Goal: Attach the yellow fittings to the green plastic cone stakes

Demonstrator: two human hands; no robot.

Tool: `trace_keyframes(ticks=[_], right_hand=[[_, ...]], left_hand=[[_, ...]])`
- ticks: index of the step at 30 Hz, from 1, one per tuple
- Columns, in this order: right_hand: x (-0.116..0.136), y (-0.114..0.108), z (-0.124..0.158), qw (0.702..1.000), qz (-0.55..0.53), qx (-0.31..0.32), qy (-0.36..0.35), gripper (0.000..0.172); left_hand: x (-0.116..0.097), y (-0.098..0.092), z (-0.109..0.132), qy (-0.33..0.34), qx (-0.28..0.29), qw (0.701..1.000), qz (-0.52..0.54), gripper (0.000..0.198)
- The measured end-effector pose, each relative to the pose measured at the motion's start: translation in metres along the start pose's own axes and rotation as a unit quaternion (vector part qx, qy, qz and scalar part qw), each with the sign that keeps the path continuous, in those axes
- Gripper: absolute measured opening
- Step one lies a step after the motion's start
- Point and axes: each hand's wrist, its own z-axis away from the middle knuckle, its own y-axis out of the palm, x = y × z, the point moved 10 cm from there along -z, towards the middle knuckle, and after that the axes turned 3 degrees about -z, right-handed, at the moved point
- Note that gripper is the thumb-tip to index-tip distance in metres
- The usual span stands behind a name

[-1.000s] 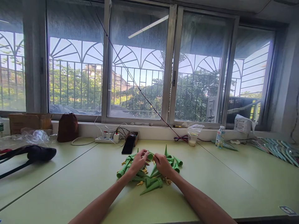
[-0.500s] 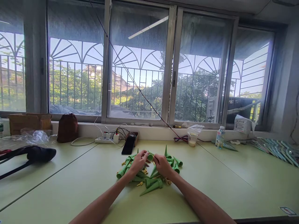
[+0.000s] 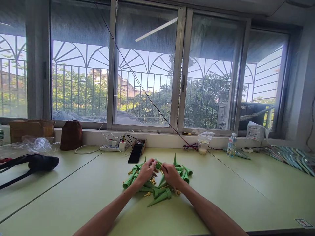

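Between my hands is a green hollow plastic cone [image 3: 158, 166], its round open end facing me. My left hand [image 3: 147, 171] grips it from the left with closed fingers. On the other side, my right hand [image 3: 170, 173] is closed in a pinch at the cone's rim; what sits in its fingertips is too small to make out. Below and around both hands lies a loose pile of green plastic cones [image 3: 161, 196], some pointing up and some on their sides. Small yellow plastic pieces [image 3: 147, 194] are scattered among them.
Behind the pile, a black phone [image 3: 135, 153] leans on a small box beside a power strip [image 3: 113, 148]. Farther right stand a plastic cup [image 3: 203, 147] and a bottle [image 3: 231, 145]. A black strapped item [image 3: 43, 162] and a brown drawstring bag [image 3: 71, 135] are on the left.
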Motion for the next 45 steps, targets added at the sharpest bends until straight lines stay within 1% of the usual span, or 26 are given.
trace_keyframes(ticks=[11, 19, 26, 34, 39, 45], right_hand=[[-0.0020, 0.0024, 0.0002, 1.000, 0.002, 0.003, 0.003, 0.030], [-0.0012, 0.0022, 0.0007, 1.000, 0.001, 0.003, -0.006, 0.029], [-0.0038, 0.0042, 0.0009, 1.000, 0.009, 0.005, -0.003, 0.029], [-0.0052, 0.0064, 0.0010, 1.000, 0.014, 0.007, -0.010, 0.029], [-0.0074, 0.0074, 0.0017, 1.000, 0.011, 0.006, -0.010, 0.027], [-0.0068, 0.0074, 0.0016, 1.000, 0.014, 0.007, -0.006, 0.028]], left_hand=[[0.0062, -0.0001, -0.0027, 0.012, 0.004, 1.000, -0.020, 0.038], [0.0043, 0.0005, -0.0009, 0.002, 0.003, 1.000, -0.015, 0.038], [0.0071, -0.0002, -0.0015, -0.003, 0.000, 1.000, 0.004, 0.038], [0.0062, -0.0006, -0.0011, 0.000, -0.001, 1.000, -0.015, 0.037], [0.0065, 0.0000, -0.0008, -0.016, -0.001, 1.000, -0.007, 0.039], [0.0060, 0.0002, 0.0001, -0.019, 0.000, 1.000, -0.006, 0.039]])
